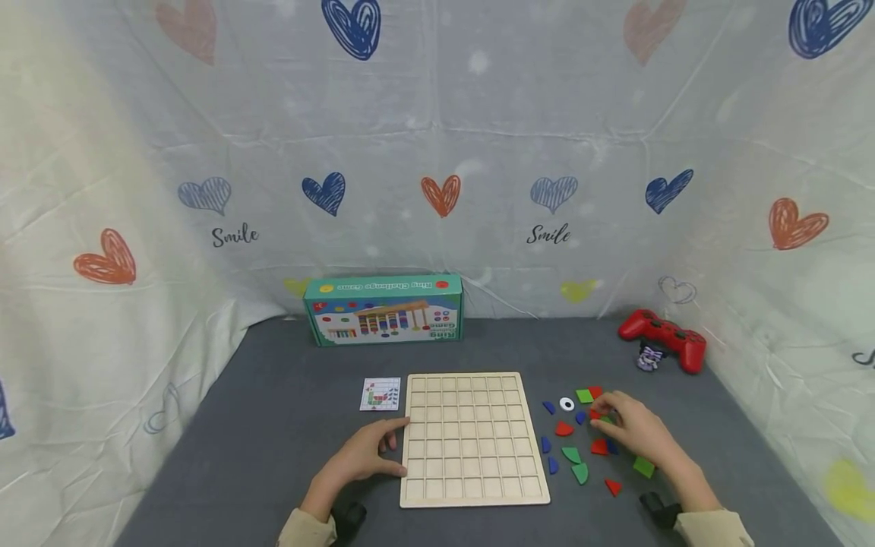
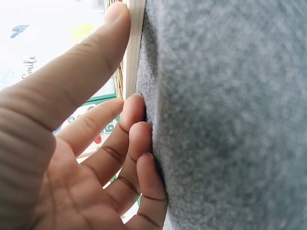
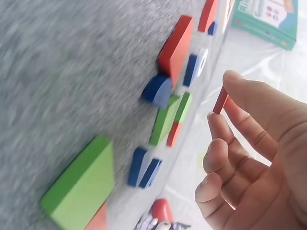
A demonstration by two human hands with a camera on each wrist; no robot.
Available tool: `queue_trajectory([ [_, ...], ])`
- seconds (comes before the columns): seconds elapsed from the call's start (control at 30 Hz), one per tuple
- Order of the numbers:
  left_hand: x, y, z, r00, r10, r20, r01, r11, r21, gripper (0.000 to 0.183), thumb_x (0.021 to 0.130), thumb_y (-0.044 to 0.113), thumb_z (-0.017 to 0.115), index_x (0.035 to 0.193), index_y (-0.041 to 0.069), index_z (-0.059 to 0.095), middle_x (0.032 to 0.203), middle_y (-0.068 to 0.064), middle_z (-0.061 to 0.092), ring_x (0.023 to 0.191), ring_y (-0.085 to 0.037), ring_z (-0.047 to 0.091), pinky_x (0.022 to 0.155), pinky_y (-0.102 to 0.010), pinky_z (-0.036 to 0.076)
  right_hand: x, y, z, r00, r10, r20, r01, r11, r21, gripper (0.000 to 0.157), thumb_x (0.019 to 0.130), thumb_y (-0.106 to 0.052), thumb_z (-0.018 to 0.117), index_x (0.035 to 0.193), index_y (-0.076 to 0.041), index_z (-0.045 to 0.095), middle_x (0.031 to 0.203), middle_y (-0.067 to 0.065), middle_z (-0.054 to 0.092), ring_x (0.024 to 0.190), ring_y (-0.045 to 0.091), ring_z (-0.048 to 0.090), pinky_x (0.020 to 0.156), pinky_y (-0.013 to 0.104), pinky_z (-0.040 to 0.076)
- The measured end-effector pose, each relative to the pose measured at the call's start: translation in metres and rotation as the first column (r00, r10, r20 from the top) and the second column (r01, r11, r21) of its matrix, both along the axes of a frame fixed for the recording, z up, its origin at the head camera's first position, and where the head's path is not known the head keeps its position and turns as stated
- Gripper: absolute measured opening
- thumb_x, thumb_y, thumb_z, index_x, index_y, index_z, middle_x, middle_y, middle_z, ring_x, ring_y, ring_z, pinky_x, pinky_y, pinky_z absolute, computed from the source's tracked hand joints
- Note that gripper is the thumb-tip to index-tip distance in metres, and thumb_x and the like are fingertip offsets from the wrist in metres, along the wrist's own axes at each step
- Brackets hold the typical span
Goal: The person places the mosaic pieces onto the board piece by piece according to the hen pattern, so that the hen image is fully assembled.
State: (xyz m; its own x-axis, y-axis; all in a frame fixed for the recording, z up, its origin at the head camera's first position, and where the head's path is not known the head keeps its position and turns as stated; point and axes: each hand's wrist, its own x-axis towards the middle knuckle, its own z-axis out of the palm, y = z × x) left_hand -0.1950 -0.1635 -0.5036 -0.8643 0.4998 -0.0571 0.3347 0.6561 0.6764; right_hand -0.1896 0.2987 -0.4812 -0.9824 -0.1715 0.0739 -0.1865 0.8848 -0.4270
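A wooden grid board [image 1: 472, 441] lies flat on the grey table, its square cells bare. My left hand [image 1: 365, 450] touches the board's left edge with thumb and index fingertip, the other fingers loosely bent beside it. Between the thumb and fingers of my right hand [image 1: 642, 431] a small red piece [image 3: 220, 100] is pinched, raised above the table. Around and under that hand lie loose flat pieces: a green square [image 1: 643, 466], a red piece [image 1: 598, 447], blue half-rounds such as the one [image 1: 553, 465] near the board, and green quarter-rounds [image 1: 579, 474].
A small pattern card [image 1: 380, 394] lies left of the board's top corner. At the back stands a Ring Challenge Game box [image 1: 385, 311]. A red game controller [image 1: 663, 339] and a small figure [image 1: 649, 358] sit at the back right. One white ring-shaped piece [image 1: 567, 411] lies among the pieces.
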Motion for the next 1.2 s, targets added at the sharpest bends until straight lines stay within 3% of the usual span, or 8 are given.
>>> queue_trajectory([
  [0.2, 0.0, 0.0, -0.001, 1.0, 0.008, -0.001, -0.008, 1.0, -0.014, 0.08, 0.064, 0.03, 0.084, 0.133, 0.006, 0.05, 0.083, 0.002, 0.05, 0.068, -0.012, 0.041, 0.06, -0.025, 0.033, -0.004, -0.011, 0.0, 0.998, 0.033, -0.05, -0.033, 0.999, 0.009, 0.018, 0.08, -0.026, 0.072, 0.094, -0.016, 0.065, 0.085, -0.005, 0.058, 0.066, 0.006, 0.048, 0.055, 0.025, 0.038],
  [0.43, 0.0, 0.0, -0.001, 1.0, 0.014, -0.006, -0.014, 1.0, -0.028, 0.081, 0.064, 0.03, 0.084, 0.133, 0.007, 0.05, 0.082, 0.003, 0.049, 0.068, -0.011, 0.041, 0.059, -0.025, 0.033, -0.007, -0.025, 0.002, 0.997, 0.042, -0.069, -0.043, 0.999, 0.0, 0.019, 0.08, -0.025, 0.072, 0.096, -0.017, 0.065, 0.088, -0.005, 0.057, 0.058, 0.003, 0.039, 0.05, 0.023, 0.034],
  [0.67, 0.001, 0.0, 0.0, 1.0, 0.003, -0.018, -0.004, 0.999, -0.039, 0.08, 0.064, 0.031, 0.084, 0.133, 0.007, 0.05, 0.083, 0.003, 0.049, 0.067, -0.01, 0.04, 0.059, -0.025, 0.033, -0.008, -0.038, 0.005, 0.996, 0.068, -0.065, -0.071, 0.997, -0.041, 0.018, 0.08, -0.025, 0.072, 0.096, -0.02, 0.064, 0.091, -0.004, 0.058, 0.059, 0.003, 0.04, 0.051, 0.022, 0.035],
  [1.0, 0.001, 0.0, 0.001, 1.0, -0.006, -0.017, 0.005, 0.999, -0.04, 0.08, 0.065, 0.03, 0.084, 0.133, 0.006, 0.05, 0.082, 0.002, 0.049, 0.067, -0.01, 0.04, 0.059, -0.026, 0.033, -0.012, -0.067, 0.008, 0.981, 0.158, -0.114, -0.166, 0.983, -0.072, 0.016, 0.081, -0.022, 0.072, 0.095, -0.019, 0.064, 0.091, -0.004, 0.056, 0.06, 0.0, 0.042, 0.052, 0.021, 0.038],
  [1.2, 0.001, -0.002, -0.002, 1.0, -0.009, -0.028, 0.008, 0.999, -0.044, 0.08, 0.065, 0.032, 0.083, 0.133, 0.006, 0.05, 0.082, 0.003, 0.049, 0.067, -0.009, 0.04, 0.06, -0.025, 0.033, -0.021, -0.09, 0.009, 0.955, 0.253, -0.156, -0.264, 0.963, -0.055, 0.018, 0.081, -0.018, 0.072, 0.097, -0.016, 0.063, 0.09, -0.002, 0.057, 0.057, -0.001, 0.041, 0.051, 0.02, 0.037],
])
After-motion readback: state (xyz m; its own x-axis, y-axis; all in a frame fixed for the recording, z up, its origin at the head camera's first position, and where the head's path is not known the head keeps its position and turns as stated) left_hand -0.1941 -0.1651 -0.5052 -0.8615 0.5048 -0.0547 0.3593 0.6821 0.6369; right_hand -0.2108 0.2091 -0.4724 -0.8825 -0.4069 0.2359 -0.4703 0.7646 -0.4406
